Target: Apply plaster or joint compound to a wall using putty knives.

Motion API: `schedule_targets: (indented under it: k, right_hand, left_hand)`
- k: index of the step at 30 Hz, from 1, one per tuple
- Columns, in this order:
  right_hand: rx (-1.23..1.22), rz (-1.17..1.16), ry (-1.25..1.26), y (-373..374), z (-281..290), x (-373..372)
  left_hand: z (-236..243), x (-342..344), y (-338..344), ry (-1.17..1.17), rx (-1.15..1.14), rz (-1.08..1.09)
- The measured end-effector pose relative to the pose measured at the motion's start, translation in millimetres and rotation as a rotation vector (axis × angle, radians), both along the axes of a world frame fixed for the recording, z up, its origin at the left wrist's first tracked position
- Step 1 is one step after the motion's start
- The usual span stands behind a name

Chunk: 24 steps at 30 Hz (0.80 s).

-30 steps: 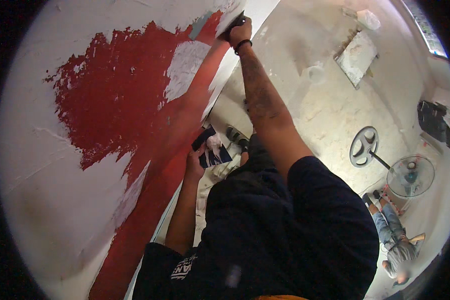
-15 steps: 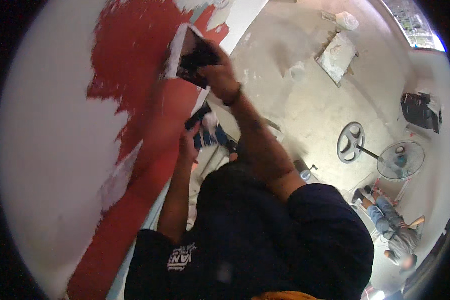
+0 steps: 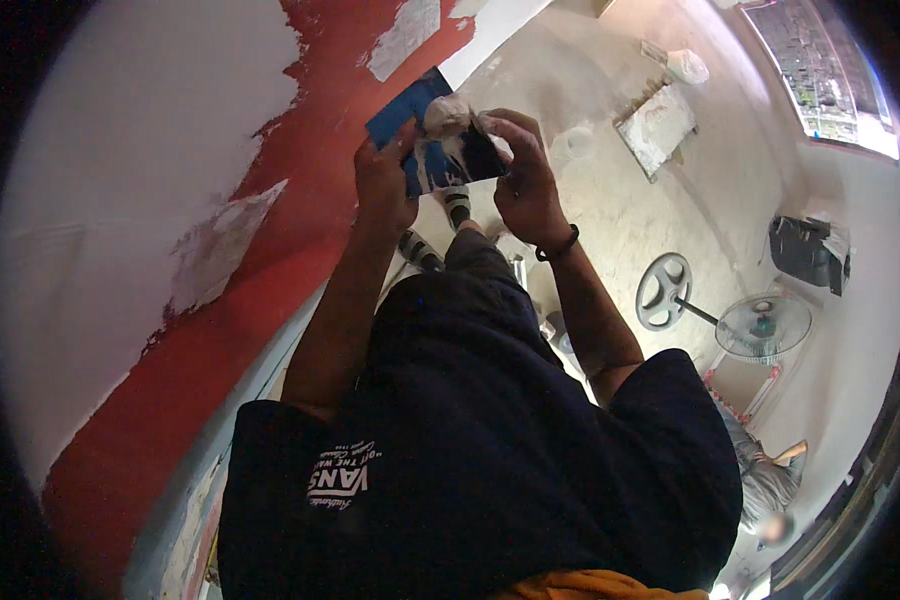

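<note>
In front of my body, my left hand [image 3: 384, 188] is closed around a flat blue plastering trowel [image 3: 400, 112] smeared with putty. A pale lump of putty [image 3: 448, 116] sits on the upper side of it. My right hand [image 3: 525, 185] grips the edge of a dark broad putty blade [image 3: 482, 152] that meets the right part of the trowel; where one ends and the other begins is hard to make out. Beside my left hand runs the wall, with a band of red [image 3: 310, 150] and white putty patches [image 3: 220, 245] over it.
On the floor at right lie a putty-smeared board [image 3: 658, 130], a white bag [image 3: 687, 66] and a pale round bucket [image 3: 573, 145]. A standing fan [image 3: 764, 328] with a round base [image 3: 663, 291] is at far right. Near it is another person [image 3: 770, 480]. A window [image 3: 820, 75] is at upper right.
My right hand has come off the wall and down to the trowel in my left hand. My left hand has risen away from my body. The view has turned slightly.
</note>
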State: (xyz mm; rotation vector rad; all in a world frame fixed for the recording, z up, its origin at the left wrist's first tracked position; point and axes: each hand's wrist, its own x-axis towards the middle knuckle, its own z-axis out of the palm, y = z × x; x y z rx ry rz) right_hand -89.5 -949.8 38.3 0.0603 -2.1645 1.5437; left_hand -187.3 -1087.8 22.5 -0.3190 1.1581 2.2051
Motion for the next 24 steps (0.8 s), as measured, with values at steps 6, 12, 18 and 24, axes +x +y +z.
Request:
schedule_targets:
  k: [6, 12, 18, 24]
  right_hand:
    - [0.152, -0.08, 0.015, 3.0, -47.1, 8.3]
    - [0.21, -0.142, -0.216, 60.0, -46.1, 12.7]
    - [0.432, 0.039, -0.278, 43.9, -19.6, -12.3]
    - [0.308, 0.132, -0.459, 34.5, -63.5, -17.0]
  left_hand:
    - [-16.8, 0.9, -21.6, 0.915, -0.504, -0.336]
    - [-3.0, -12.0, -2.2, 0.2, -0.243, -0.129]
    - [-39.3, -25.4, 20.6, 0.181, -0.269, -0.229]
    - [-104.9, -53.7, 27.0, 0.433, -0.537, -0.364]
